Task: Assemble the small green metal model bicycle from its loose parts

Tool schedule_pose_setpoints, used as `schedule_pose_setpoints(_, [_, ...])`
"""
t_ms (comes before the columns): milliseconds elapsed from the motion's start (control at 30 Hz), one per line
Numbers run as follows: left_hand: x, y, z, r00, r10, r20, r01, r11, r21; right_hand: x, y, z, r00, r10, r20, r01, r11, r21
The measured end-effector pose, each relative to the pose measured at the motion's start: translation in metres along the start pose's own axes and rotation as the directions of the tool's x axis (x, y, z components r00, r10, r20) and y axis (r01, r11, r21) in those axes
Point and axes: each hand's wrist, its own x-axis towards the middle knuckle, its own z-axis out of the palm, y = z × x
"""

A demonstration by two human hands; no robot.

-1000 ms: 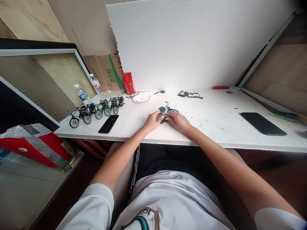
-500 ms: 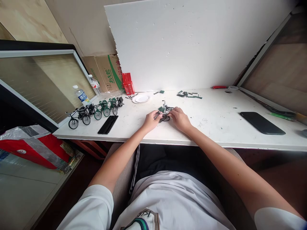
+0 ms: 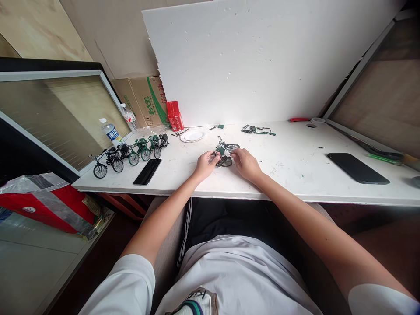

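Observation:
A small model bicycle [image 3: 225,161] with dark wheels and a green panel lies tilted over the white table. My left hand [image 3: 206,165] is closed on its left end, thumb and fingers pinching a dark frame part. To the right, my right hand [image 3: 245,162] has its fingertips pinched together beside the two wheels. Whatever lies between those fingertips is too small to make out. Several finished-looking model bicycles, black and green, stand in a row at the left, among them a black bicycle [image 3: 108,162].
A phone [image 3: 147,171] lies left of my hands, a larger black phone [image 3: 358,168] to the right. Behind are white plates [image 3: 192,136], loose dark parts [image 3: 257,130], a red packet [image 3: 174,116], a red-handled tool [image 3: 299,119] and a water bottle [image 3: 110,131].
My right fingers have drawn slightly away from the bicycle's middle. The bicycle has turned a little, and its upper wheel and green panel show more fully. My left hand keeps its grip.

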Motion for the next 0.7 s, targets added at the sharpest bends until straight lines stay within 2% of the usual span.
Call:
schedule_pose_setpoints(133, [-0.0002, 0.0025, -0.0013, 1.0, -0.008, 0.023, 0.008, 1.0, -0.025, -0.0001, -0.0021, -0.0005, 0.996, -0.077, -0.047, 0.078, 0.997, 0.027])
schedule_pose_setpoints(333, [-0.0014, 0.0026, -0.0018, 1.0, 0.02, 0.012, -0.021, 1.0, 0.02, -0.001, -0.0044, -0.0017, 0.98, -0.164, -0.115, 0.17, 0.985, 0.042])
schedule_pose_setpoints(700, [-0.0027, 0.0044, -0.0015, 0.999, 0.03, -0.014, -0.029, 0.997, 0.072, -0.0015, -0.0033, -0.0015, 0.981, -0.166, -0.096, 0.171, 0.984, 0.048])
